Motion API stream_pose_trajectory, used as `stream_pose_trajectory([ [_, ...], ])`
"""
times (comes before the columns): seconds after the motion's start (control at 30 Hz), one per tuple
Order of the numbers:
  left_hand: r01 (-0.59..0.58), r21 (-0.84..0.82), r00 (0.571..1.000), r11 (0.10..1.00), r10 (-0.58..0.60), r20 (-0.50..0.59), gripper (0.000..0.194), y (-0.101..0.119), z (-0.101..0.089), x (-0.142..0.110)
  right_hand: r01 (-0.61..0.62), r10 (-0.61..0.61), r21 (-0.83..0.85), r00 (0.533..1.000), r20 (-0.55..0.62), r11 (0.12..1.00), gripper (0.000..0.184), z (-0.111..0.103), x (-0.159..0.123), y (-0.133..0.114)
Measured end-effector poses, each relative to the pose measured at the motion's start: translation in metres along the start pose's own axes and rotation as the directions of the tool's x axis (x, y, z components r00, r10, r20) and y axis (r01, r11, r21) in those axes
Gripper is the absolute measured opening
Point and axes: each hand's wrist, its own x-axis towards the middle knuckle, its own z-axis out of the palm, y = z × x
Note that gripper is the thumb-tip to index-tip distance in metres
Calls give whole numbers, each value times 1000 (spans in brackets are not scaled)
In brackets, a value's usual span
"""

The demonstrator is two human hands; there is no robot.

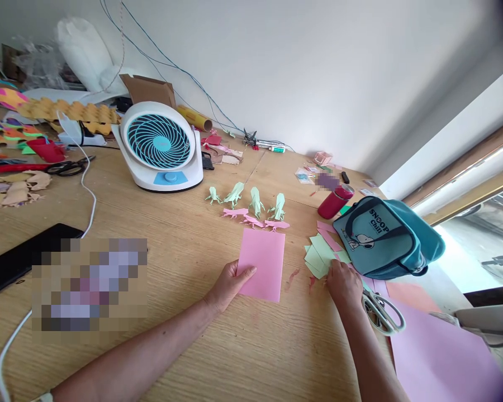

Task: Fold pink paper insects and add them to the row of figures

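Note:
A flat sheet of pink paper (263, 265) is pinched at its left edge by my left hand (228, 285), thumb on top. My right hand (344, 283) reaches down at the lower right of a loose pile of green paper pieces (318, 255). Its fingers point away and are mostly hidden, so what they grip, if anything, does not show. Past the pink sheet lie pink folded paper figures (254, 221). Behind those stands a row of several green folded paper figures (255, 201).
Scissors (379, 312) lie beside my right wrist, near a large pink sheet (440, 357). A teal bag (377, 237) and red bottle (335, 202) are at right. A white fan (161, 145) stands at back left; a black tablet-like slab (29, 257) and white cable (90, 206) lie left.

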Motion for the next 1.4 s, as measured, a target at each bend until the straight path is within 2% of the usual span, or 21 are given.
stream_pose_trajectory([
  [0.23, 5, 13, 1000, 1000, -5, 7, 52, 1, 0, 1, 181, -180, 55, 983, -37, 982, 28, 4, -20, 0],
  [0.37, 5, 19, 1000, 1000, -5, 9, 52, 1, 0, 0, 269, -265, 93, 963, -55, 959, 29, 0, -34, 11],
  [0.43, 2, 20, 1000, 1000, -2, 9, 52, 0, 0, 0, 233, -226, 83, 970, -84, 969, 31, -4, -42, 25],
  [0.57, -5, 12, 1000, 1000, 5, 11, 52, 0, 0, 0, 33, -27, 36, 987, -156, 999, 40, -11, -64, 62],
  [0.7, -9, 5, 1000, 1000, 9, 6, 49, 1, 0, 1, -85, 84, 0, 988, -129, 996, 41, -13, -79, 91],
  [0.87, -10, -14, 1000, 1000, 10, 8, 48, 2, 0, 0, -181, 180, -8, 980, -90, 983, 41, -9, -76, 105],
  [1.03, -4, -46, 1000, 999, 5, 26, 47, 3, 0, -1, -243, 244, 23, 969, -39, 970, 41, -5, -67, 111],
  [1.17, 2, -83, 999, 997, 2, 51, 46, 0, -2, 1, -281, 286, 102, 957, -43, 954, 40, -9, -72, 105],
  [1.3, 10, -118, 998, 993, -2, 68, 43, -3, -5, 3, -331, 355, 260, 934, -48, 907, 46, -19, -83, 88],
  [1.4, 15, -136, 998, 991, -6, 64, 41, -3, -6, 3, -366, 400, 447, 916, 19, 816, 49, -26, -87, 67],
])
